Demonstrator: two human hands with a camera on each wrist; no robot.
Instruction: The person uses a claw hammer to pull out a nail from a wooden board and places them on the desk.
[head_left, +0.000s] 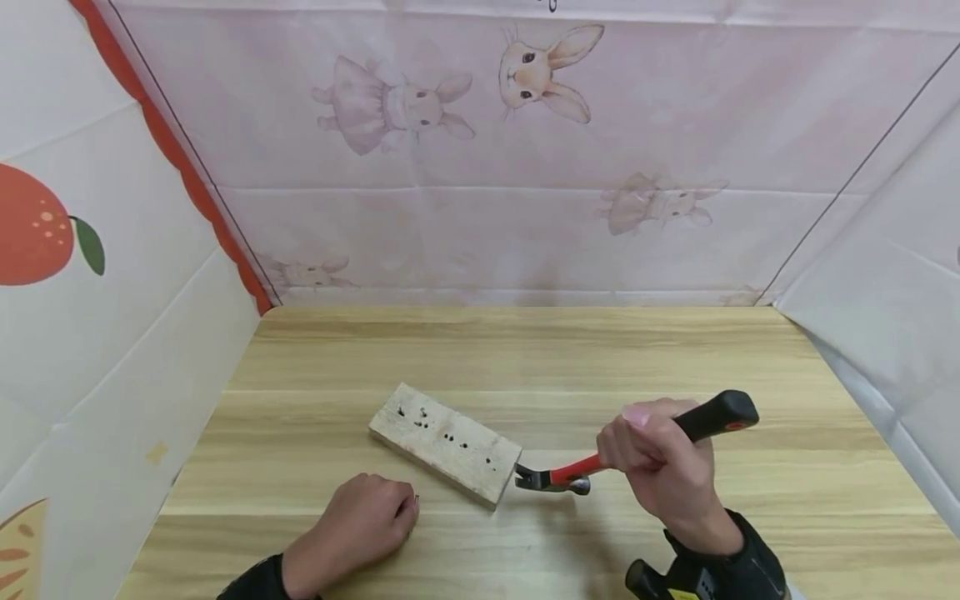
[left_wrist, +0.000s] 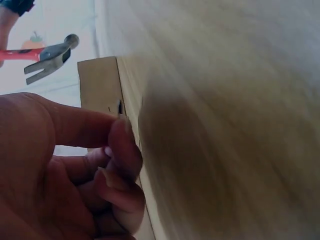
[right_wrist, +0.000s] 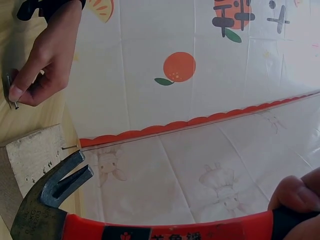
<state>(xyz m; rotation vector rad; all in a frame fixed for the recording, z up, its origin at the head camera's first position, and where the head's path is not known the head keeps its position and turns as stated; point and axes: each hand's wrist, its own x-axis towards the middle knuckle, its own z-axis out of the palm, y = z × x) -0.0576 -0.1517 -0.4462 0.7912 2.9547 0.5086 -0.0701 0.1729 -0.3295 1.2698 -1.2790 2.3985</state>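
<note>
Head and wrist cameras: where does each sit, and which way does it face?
Head: on head, facing forward-down at wooden block and claw hammer; left hand and right hand show.
Left wrist: on that wrist, facing past left hand toward block, hammer, right hand.
Right wrist: on that wrist, facing past hammer toward block and fruit-printed sheet; both hands show.
Wrist views share block and hammer.

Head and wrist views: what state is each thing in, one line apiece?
Left hand: pinching a nail
Right hand: gripping a hammer
Hammer: raised, clear of the tabletop
Wooden block: lying flat, top pitted with holes
Second nail: sticking out of the wooden block
Printed cloth: hung up, creased
</note>
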